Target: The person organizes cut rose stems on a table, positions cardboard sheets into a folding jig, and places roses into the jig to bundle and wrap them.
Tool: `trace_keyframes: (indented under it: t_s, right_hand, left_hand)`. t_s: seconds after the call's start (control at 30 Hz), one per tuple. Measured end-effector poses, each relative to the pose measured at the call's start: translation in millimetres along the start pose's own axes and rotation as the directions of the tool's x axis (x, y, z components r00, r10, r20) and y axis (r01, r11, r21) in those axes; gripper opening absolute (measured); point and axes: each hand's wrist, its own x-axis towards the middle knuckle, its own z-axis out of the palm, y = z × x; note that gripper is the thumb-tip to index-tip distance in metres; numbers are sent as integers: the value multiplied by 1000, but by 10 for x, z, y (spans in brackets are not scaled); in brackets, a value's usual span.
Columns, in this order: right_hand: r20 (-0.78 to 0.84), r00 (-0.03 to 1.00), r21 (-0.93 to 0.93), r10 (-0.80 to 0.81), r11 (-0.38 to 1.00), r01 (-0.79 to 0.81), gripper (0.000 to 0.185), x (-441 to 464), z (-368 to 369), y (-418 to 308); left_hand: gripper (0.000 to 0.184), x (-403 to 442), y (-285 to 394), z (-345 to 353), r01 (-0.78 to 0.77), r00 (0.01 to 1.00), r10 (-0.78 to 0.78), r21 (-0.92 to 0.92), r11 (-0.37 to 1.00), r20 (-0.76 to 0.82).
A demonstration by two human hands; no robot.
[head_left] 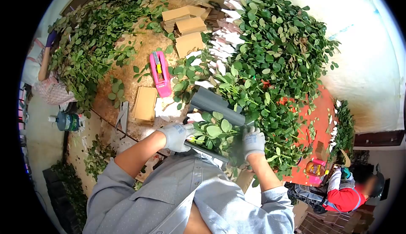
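Observation:
Between my hands a bunch of leafy stems [213, 129] lies in a dark grey trough, whose raised far side [218, 107] shows beyond the leaves. My left hand [175, 136], in a grey glove, is closed around the left end of these stems, near a white wrapped flower head [195, 117]. At the right end, my right hand [253, 142], also gloved, has its fingers curled beside the leaves. What they grip is hidden. A pink tape dispenser [160, 75] and a stack of cardboard pieces [144, 104] stand beyond my left hand.
A large heap of leafy stems [283, 43] with white-wrapped heads fills the far right, over a red surface [313, 124]. More cardboard [190, 24] lies at the back. Co-workers stand left, with a purple glove [51, 38], and right, in a red top [344, 198].

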Motion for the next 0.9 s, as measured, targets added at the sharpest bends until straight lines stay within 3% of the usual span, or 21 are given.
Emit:
trace_keyframes:
  t_s: [0.03,0.13,0.2,0.27,0.33,0.37,0.43,0.53,0.6,0.67,0.7,0.8,0.87,0.9]
  right_hand:
    - [70,997,-32,21,999,-19,26,-40,-283,-59]
    - [62,998,43,-14,999,11,27,-137,-849,-256]
    - [-156,975,199,-156,962,185,31,-100,-1003,-470]
    - [-258,931,283,-260,900,330,34,142,-1016,-741]
    - [-341,886,230,-315,886,403,31,431,-744,-996]
    - [-340,886,232,-315,885,403,31,543,-638,-1061]
    - [-167,929,132,-331,926,354,30,721,-468,-1166]
    - [-138,935,180,-326,920,347,32,820,-299,-1167]
    - [-64,942,180,-331,924,337,35,853,-221,-1174]
    - [-162,927,187,-339,911,366,36,864,-141,-1142]
    - [-58,938,259,-341,902,344,37,885,-212,-1126]
    - [3,936,303,-351,893,334,38,876,-302,-1103]
    - [38,938,343,-345,886,312,38,863,-286,-1099]
    - [-25,939,339,-344,880,332,37,856,-272,-1101]
  left_hand:
    - [75,-4,7,-10,8,1000,-8,-26,1000,4]
    - [70,1,-13,49,-1,999,-1,-48,999,-47]
    - [67,10,-34,66,-19,999,16,-61,998,-51]
    - [64,41,-52,80,-45,998,41,-65,997,-55]
    - [59,56,-86,93,-48,998,47,-6,999,-36]
    - [64,32,-9,-29,-24,1000,25,-43,999,16]
    - [67,12,-39,46,-23,1000,22,-53,998,-22]
    - [75,-6,-55,61,11,1000,-11,-103,995,-5]
    - [79,-2,-81,85,-17,999,12,-119,993,-43]
    - [81,26,-186,81,-74,996,66,-166,983,-57]
    - [83,39,-255,74,-131,990,117,-210,969,-76]
    - [57,223,-430,-52,-234,927,135,-260,937,-350]
    - [48,281,-343,-274,-15,926,-58,-190,982,-374]
    - [42,406,-494,-66,23,877,-24,-9,1000,-479]
